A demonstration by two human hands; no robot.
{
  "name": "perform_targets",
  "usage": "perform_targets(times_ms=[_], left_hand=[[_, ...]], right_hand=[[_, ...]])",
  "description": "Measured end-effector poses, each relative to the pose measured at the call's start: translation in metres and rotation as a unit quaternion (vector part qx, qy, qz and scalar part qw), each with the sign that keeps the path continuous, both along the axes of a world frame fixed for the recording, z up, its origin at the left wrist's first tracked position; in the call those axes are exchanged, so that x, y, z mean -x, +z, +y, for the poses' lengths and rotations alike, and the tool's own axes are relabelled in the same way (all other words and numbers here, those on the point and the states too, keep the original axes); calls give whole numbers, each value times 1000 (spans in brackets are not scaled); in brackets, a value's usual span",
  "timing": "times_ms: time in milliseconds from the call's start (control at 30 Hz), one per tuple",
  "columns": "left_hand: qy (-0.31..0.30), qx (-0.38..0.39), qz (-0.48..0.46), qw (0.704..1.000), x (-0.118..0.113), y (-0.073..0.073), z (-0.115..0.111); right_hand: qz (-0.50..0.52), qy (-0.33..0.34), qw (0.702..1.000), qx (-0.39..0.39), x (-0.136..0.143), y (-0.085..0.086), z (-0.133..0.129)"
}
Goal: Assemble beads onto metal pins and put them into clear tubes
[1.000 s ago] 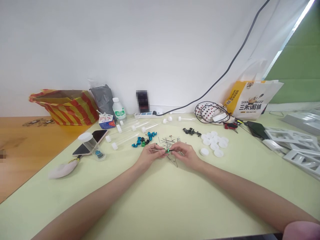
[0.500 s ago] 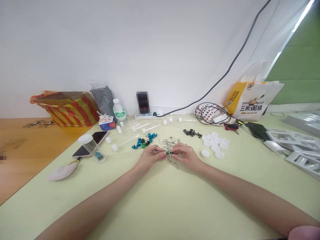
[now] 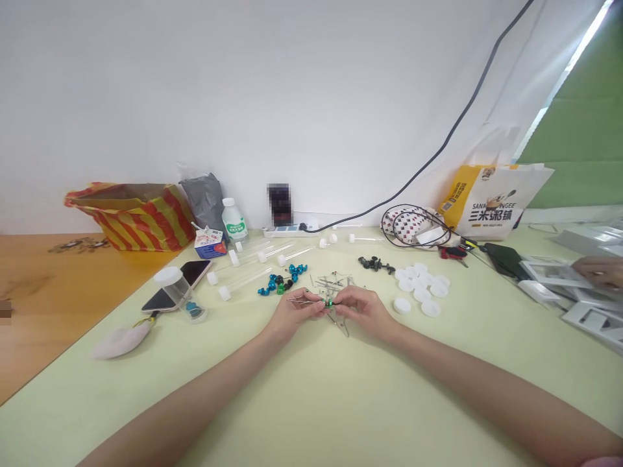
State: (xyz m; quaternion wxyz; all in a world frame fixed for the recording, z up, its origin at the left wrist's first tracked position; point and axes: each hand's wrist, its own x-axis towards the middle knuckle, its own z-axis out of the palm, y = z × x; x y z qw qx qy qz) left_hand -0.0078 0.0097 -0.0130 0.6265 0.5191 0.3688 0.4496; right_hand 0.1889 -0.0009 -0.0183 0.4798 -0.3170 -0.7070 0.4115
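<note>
Over the middle of the table, my left hand [image 3: 294,316] pinches a small shiny green part [image 3: 328,303] with a thin metal rod sticking out to the left. My right hand [image 3: 366,310] grips the other end of that part, where a bit of black shows. Its exact kind is too small to make out. Beneath and behind my fingertips lies a loose heap of thin metal rods [image 3: 335,281]. Left of it sits a cluster of blue and black parts [image 3: 285,281], with a green piece [image 3: 281,289] among them. Black parts [image 3: 376,264] lie beyond my right hand.
White round caps [image 3: 422,281] are piled at right. Clear tubes with white ends [image 3: 248,280] lie at back left. A clear jar [image 3: 182,295] leans by a phone [image 3: 163,299]. Another person's hand [image 3: 601,272] is over white frames [image 3: 555,271]. A power strip [image 3: 292,231] lies along the wall.
Another person's hand has come into view at the right, over the white frames. My hands keep their pinch on the green part; the whole view has shifted slightly.
</note>
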Motion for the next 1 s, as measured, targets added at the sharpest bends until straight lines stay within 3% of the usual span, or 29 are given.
perform_targets(times_ms=[167,367,800,1000], left_hand=[[0,2,2,1000,0,1,-1],[-7,4,-1,1000,1,2,-1],[-11,-3,3,1000,1,2,-2],[-9,5,22,1000,2,4,-2]], right_hand=[[5,7,1000,3,0,-2,2],[42,39,993,104,1,0,-1],[46,44,992,107,1,3,-2],[83,69,980,168,1,1,0]])
